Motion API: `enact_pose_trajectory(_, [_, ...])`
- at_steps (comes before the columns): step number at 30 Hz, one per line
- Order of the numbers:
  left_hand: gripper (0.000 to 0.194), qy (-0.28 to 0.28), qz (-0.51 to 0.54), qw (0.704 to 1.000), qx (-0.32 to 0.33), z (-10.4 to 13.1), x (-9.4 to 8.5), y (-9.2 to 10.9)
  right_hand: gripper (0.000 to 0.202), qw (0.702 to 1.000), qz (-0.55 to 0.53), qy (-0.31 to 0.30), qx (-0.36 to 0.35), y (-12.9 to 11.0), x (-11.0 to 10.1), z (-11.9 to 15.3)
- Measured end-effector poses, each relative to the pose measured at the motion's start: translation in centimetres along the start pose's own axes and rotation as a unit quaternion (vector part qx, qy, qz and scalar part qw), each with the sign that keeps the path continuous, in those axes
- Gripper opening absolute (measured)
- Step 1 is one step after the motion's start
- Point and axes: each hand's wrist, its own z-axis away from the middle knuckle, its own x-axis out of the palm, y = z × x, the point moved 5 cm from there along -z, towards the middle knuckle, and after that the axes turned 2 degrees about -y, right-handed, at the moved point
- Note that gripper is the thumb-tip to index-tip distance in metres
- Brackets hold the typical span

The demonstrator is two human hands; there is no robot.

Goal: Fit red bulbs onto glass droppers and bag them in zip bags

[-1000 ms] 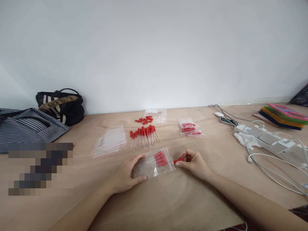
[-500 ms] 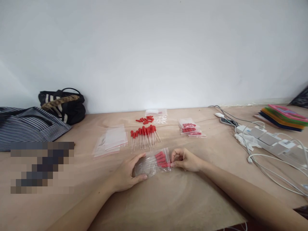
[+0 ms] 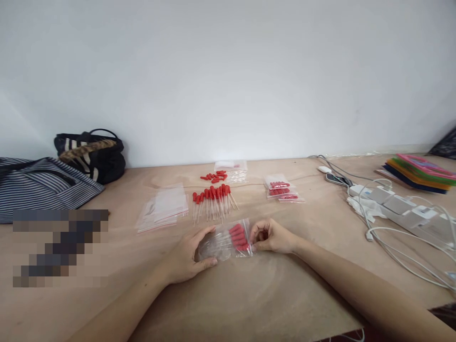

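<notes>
A clear zip bag [image 3: 219,246] lies at the front of the table with several droppers inside, their red rubber bulbs [image 3: 238,236] towards its right end. My left hand [image 3: 187,255] curls round the bag's left end, thumb below and fingers above. At the bag's right edge, the thumb and fingertips of my right hand [image 3: 270,236] pinch together by the lowest bulb. Just beyond the bag, several droppers with red bulbs [image 3: 215,199] lie side by side. Left of them is a stack of flat zip bags [image 3: 164,206].
Loose red bulbs [image 3: 215,176] and a bag of clear tubes [image 3: 237,173] lie farther back. Filled bags [image 3: 281,191] sit to their right. A power strip [image 3: 406,209] with cables and coloured folders [image 3: 420,171] occupy the right side. A striped bag [image 3: 46,187] and black handbag [image 3: 94,154] stand left.
My right hand has shifted slightly left against the bag's edge. The lowest red bulb sits a little farther inside the bag. My left hand keeps its place.
</notes>
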Motion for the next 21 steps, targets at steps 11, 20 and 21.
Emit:
enact_pose_trajectory(11, [0.062,0.011,0.016,1.000,0.005,0.1,0.1,-0.2,0.022,0.998,0.031,-0.037,0.043,-0.2,-1.0,-0.9])
enact_pose_trajectory(20, [0.062,-0.001,0.019,1.000,0.005,0.1,0.1,-0.2,0.024,0.947,0.200,0.241,0.078,-1.2,-5.0,-9.1])
enact_pose_trajectory(21, [0.062,0.001,0.021,1.000,0.006,0.1,0.1,-0.3,0.029,0.941,0.214,0.247,0.088,-1.2,-4.7,-9.7])
